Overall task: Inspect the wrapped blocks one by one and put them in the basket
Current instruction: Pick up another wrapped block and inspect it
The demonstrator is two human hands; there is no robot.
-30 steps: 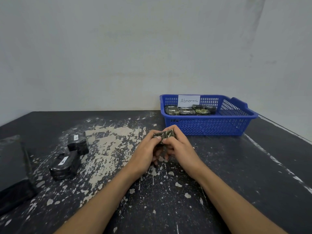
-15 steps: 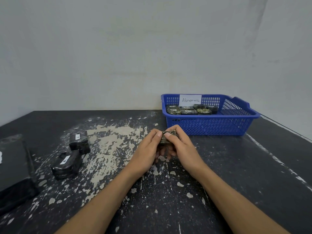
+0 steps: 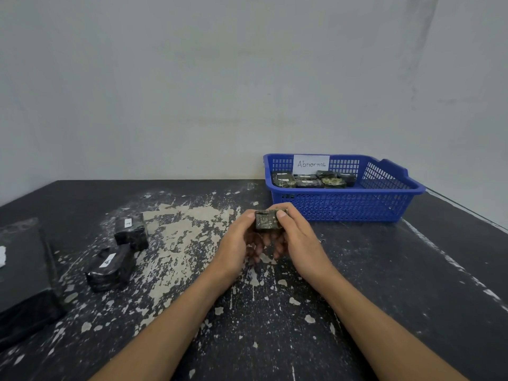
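Several wrapped blocks [image 3: 310, 180] already lie in the blue basket [image 3: 343, 204] at one o'clock from the hands, while two more black blocks [image 3: 131, 232] wait on the table [image 3: 412, 270] at nine o'clock, so the work looks well past halfway. The block under inspection [image 3: 268, 220] is raised over mid-table, near the basket's front wall. The left hand [image 3: 236, 243] and right hand [image 3: 299, 240] grip it from either side, thumbs on top and fingers curled beneath, forearms reaching in from six o'clock.

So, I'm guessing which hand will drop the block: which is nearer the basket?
Right. The right hand grips the block just in front of the basket; the left hand holds it farther left.
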